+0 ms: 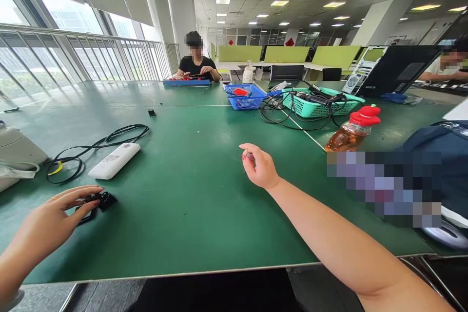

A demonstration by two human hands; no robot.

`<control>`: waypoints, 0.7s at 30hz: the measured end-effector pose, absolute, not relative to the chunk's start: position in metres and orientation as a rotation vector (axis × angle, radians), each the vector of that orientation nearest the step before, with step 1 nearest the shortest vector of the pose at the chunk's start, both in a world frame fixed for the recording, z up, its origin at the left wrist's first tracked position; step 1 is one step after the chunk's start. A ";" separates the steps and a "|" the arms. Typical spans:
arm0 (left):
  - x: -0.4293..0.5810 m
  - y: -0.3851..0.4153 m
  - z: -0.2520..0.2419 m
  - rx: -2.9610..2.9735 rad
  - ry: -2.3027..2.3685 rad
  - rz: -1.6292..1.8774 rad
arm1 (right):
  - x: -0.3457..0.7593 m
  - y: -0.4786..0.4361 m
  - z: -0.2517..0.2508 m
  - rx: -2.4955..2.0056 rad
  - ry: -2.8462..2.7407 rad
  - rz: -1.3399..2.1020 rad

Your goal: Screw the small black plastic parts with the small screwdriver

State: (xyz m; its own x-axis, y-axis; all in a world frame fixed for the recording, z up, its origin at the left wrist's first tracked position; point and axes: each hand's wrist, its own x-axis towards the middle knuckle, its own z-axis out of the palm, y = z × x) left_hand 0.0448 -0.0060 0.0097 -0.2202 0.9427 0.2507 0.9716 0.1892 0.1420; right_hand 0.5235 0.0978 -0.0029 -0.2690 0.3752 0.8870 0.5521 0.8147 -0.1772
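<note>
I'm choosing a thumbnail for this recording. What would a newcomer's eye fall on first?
Probably the broad green table, with the right hand above its middle, pinching a small item I can't identify. The red-capped bottle of amber liquid at the right would come next, nearer than the turquoise basket. At the near left, the left hand grips a small black object, in front of the white power bank.

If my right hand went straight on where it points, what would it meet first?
Your right hand would probably meet the long blue tray in front of the seated person, though depth is unclear.
</note>
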 end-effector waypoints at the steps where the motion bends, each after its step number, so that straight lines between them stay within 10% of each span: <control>1: 0.052 -0.006 0.013 -1.866 -2.380 -0.373 | 0.524 0.098 -0.003 -0.701 -1.891 -0.199; 21: 0.068 0.000 0.012 -2.077 -2.142 -0.157 | 0.525 0.098 -0.004 -0.716 -1.922 -0.147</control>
State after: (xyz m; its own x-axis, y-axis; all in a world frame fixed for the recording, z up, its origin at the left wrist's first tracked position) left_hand 0.0677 0.0004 0.0120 -0.0276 0.9828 0.1823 0.9989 0.0338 -0.0313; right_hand 0.5254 0.0979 -0.0038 -0.2884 0.4142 0.8633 0.5404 0.8147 -0.2104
